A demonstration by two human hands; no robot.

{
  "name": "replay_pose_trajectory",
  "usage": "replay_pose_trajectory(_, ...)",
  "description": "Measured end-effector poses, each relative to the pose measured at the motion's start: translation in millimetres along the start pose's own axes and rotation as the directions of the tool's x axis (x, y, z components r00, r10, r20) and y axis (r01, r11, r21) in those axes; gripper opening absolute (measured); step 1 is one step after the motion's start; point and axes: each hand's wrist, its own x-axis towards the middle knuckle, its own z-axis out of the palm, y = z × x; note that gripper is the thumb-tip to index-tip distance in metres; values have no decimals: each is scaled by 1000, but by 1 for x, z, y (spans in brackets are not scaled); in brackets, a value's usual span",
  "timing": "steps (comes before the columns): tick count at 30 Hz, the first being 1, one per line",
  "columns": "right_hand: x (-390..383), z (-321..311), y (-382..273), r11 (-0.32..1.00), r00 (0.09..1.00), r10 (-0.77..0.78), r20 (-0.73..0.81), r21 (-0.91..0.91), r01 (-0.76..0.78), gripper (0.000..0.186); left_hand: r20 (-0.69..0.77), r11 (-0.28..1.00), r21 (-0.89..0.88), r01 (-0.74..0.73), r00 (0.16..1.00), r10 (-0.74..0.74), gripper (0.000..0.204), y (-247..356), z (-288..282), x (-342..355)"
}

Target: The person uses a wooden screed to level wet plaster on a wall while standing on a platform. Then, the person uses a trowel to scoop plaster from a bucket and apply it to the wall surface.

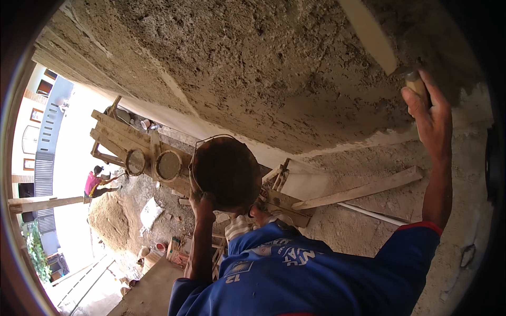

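My left hand (203, 204) grips the rim of a dark round bucket (226, 174), held in front of my body. A thin wire handle stands up along the bucket's far rim, and its inside is too dark to show how much it holds. My right hand (433, 118) is raised at the far right, closed around the wooden handle of a trowel (416, 87). The trowel's metal end touches or nearly touches the wall (284, 79), which is covered in rough, wet-looking grey plaster; its blade is hard to make out there. A pale strip (371, 37) runs through the plaster beside the trowel.
Wooden scaffold planks (126, 138) below carry two round tubs of grey mortar (168, 165). A long timber (358, 188) and a white pipe (371, 213) lie to the right. Lower left are a sand heap (108, 213), a white sack (151, 212) and a person in pink (94, 184).
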Motion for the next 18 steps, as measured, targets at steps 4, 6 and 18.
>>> replay_pose_trajectory(4, -21, 30, 11, 989, 817, 126, 563, -3, -150, 38, 138, 999, 48, 21, 990, -27, 36, 1, 15, 4)
replay_pose_trajectory(6, -50, 71, 38, 988, 723, 40, 689, 78, -130, 39, 163, 998, 63, 3, 987, -13, 37, 9, 35, -1)
replay_pose_trajectory(18, -138, 211, 56, 926, 673, 95, 734, -313, 211, 19, 533, 926, 296, -236, 845, 45, 20, -1, 76, 11)
